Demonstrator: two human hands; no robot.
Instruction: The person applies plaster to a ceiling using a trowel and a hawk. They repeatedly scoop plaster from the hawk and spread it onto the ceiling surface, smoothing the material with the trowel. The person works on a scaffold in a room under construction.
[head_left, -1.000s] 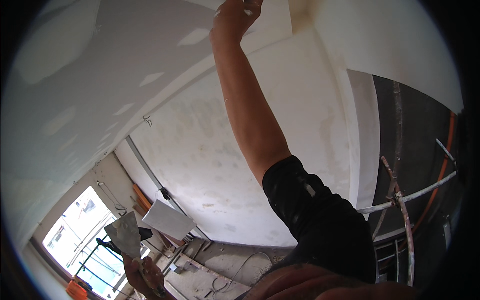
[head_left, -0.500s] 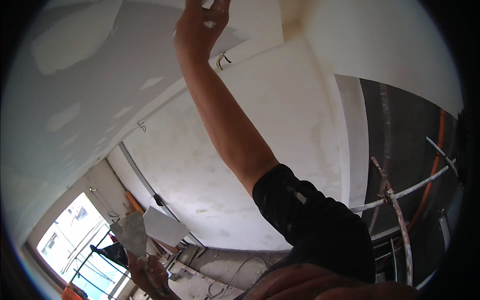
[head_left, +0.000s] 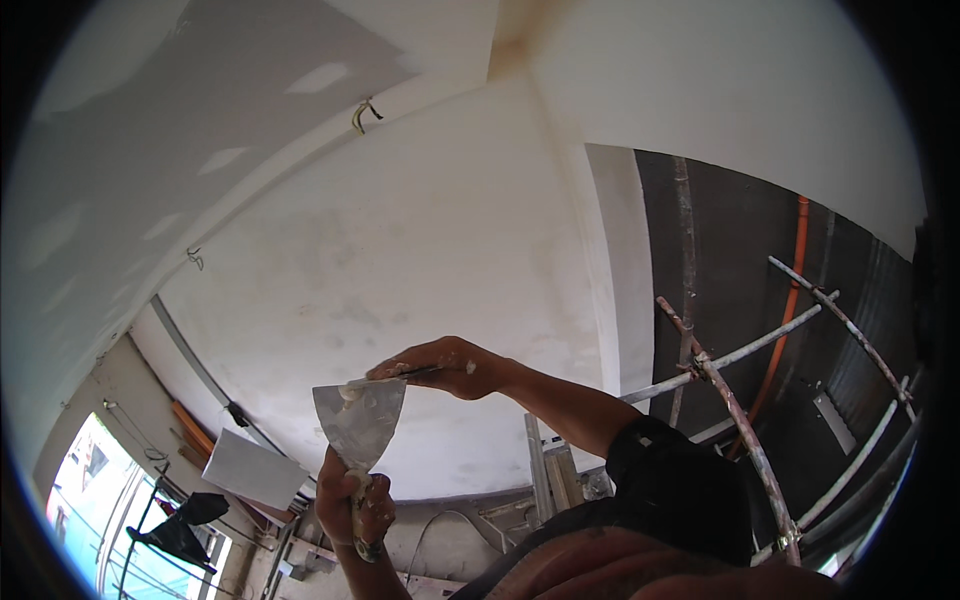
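My left hand [head_left: 340, 505] is closed round the handle of a wide putty knife [head_left: 362, 428], held upright with its broad grey blade at the top. A small lump of whitish putty [head_left: 350, 393] sits near the blade's upper edge. My right hand [head_left: 450, 366], flecked with white, is closed on a thin flat scraper blade [head_left: 395, 379]. That scraper lies across the top of the putty knife and seems to touch it at the putty. My fingers hide most of the scraper.
Patched grey plasterboard [head_left: 240, 70] slopes overhead, with loose wires [head_left: 365, 115] poking out. A pale wall [head_left: 400, 260] stands ahead. On the right are painted scaffold poles [head_left: 745, 440] and an orange pipe [head_left: 785, 300]. A white board [head_left: 252, 470] leans at lower left near a bright window [head_left: 85, 500].
My right hand has come down from the ceiling to the putty knife. My left hand has raised the putty knife toward the middle. The view has turned somewhat rightward.
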